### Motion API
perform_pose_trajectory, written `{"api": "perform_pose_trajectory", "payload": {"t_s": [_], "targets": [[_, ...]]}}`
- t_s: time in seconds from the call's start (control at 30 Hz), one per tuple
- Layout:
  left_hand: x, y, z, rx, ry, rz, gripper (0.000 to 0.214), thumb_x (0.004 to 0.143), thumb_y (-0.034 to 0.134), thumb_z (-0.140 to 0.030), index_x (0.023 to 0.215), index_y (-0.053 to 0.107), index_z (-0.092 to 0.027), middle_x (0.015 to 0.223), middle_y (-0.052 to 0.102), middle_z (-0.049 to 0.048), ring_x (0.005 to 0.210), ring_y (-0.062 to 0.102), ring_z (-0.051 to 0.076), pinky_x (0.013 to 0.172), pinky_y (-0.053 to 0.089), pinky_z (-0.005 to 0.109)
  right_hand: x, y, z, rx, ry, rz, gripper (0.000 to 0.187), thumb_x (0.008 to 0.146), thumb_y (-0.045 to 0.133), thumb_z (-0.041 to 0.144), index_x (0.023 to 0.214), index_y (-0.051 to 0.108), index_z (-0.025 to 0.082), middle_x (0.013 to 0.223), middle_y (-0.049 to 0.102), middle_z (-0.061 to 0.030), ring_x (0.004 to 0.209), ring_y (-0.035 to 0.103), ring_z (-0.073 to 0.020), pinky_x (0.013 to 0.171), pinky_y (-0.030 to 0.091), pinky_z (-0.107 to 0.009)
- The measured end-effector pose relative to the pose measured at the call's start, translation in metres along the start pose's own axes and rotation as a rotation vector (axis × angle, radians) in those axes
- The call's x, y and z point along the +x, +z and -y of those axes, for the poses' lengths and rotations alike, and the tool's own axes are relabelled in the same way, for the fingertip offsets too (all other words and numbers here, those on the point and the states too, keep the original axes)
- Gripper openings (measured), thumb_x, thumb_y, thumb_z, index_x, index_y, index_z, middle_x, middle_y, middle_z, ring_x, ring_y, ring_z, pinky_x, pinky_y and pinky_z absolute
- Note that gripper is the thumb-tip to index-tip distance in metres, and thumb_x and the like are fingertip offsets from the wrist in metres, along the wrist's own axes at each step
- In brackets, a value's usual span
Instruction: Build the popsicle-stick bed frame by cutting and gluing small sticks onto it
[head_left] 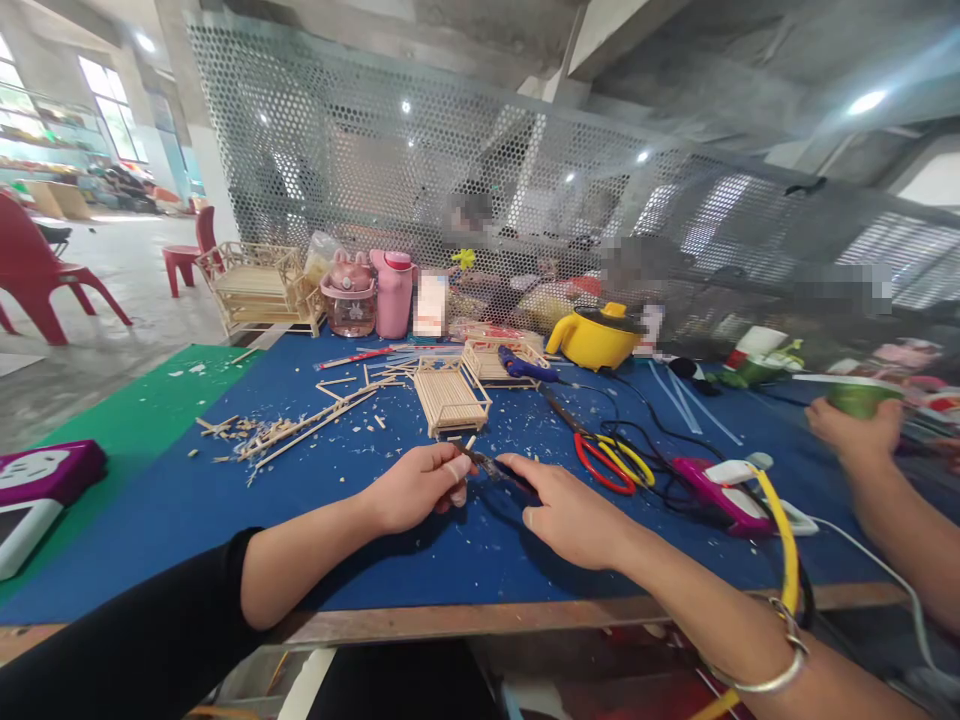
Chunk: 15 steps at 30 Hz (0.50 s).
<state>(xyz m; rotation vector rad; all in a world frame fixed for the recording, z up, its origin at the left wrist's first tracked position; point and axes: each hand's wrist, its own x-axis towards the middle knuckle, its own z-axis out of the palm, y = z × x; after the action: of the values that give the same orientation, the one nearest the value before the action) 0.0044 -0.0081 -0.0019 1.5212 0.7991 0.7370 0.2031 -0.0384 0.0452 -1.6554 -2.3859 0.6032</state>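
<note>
Sleeve [150, 620] overhangs blue tabletop [412, 580] before perforated screen [315, 130], right grip [574, 512] clasping tool [517, 478], unclear what left grip [420, 487] holds.

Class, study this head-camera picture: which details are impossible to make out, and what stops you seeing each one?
All in the head view:
What, if anything, the left hand holds: the hand itself hides it.
The handles of the dark tool: mostly covered by the right hand.
The purple-and-white object at far left: cut off by the left edge.
Things behind the mesh screen: veiled by the mesh and blur.
</note>
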Motion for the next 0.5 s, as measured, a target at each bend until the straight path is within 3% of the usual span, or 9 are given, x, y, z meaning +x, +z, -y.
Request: {"api": "perform_pose_trajectory", "payload": {"t_s": [0.17, 0.3, 0.43, 0.5], "targets": [[-0.001, 0.007, 0.000, 0.121, 0.001, -0.082, 0.046, 0.088, 0.030, -0.056, 0.076, 0.051, -0.016, 0.053, 0.032, -0.0074, 0.048, 0.027, 0.009, 0.047, 0.024, 0.023, -0.001, 0.009, 0.003, -0.071, -0.026, -0.031, 0.057, 0.066, 0.042, 0.007, 0.120, 0.053, 0.019, 0.114, 0.064, -0.0079, 0.108, 0.057, -0.0222, 0.091, 0.041, -0.033], [-0.002, 0.012, -0.002, 0.305, -0.031, -0.233, 0.045, 0.088, 0.031, -0.053, 0.063, 0.045, -0.018, 0.055, 0.040, -0.0043, 0.052, 0.034, 0.011, 0.051, 0.027, 0.025, 0.003, 0.024, 0.006, -0.264, 0.038, -0.122, 0.059, 0.068, 0.045, 0.007, 0.127, 0.046, 0.013, 0.117, 0.060, -0.0141, 0.106, 0.057, -0.0251, 0.089, 0.042, -0.035], [-0.005, 0.017, -0.007, 0.327, -0.068, -0.241, 0.046, 0.089, 0.029, -0.051, 0.057, 0.040, -0.020, 0.051, 0.038, -0.0042, 0.050, 0.034, 0.012, 0.050, 0.028, 0.025, 0.009, 0.026, 0.001, -0.613, 0.159, -0.262, 0.053, 0.070, 0.046, 0.005, 0.123, 0.049, 0.005, 0.102, 0.062, -0.0201, 0.097, 0.059, -0.0315, 0.083, 0.042, -0.041], [-0.006, 0.011, -0.012, 0.389, -0.012, -0.231, 0.046, 0.089, 0.030, -0.049, 0.057, 0.043, -0.019, 0.053, 0.042, -0.0031, 0.052, 0.038, 0.012, 0.052, 0.030, 0.025, 0.011, 0.019, -0.006, -0.585, 0.174, -0.238, 0.053, 0.070, 0.047, 0.007, 0.123, 0.048, 0.005, 0.105, 0.061, -0.0206, 0.100, 0.058, -0.0316, 0.084, 0.042, -0.040]]}}
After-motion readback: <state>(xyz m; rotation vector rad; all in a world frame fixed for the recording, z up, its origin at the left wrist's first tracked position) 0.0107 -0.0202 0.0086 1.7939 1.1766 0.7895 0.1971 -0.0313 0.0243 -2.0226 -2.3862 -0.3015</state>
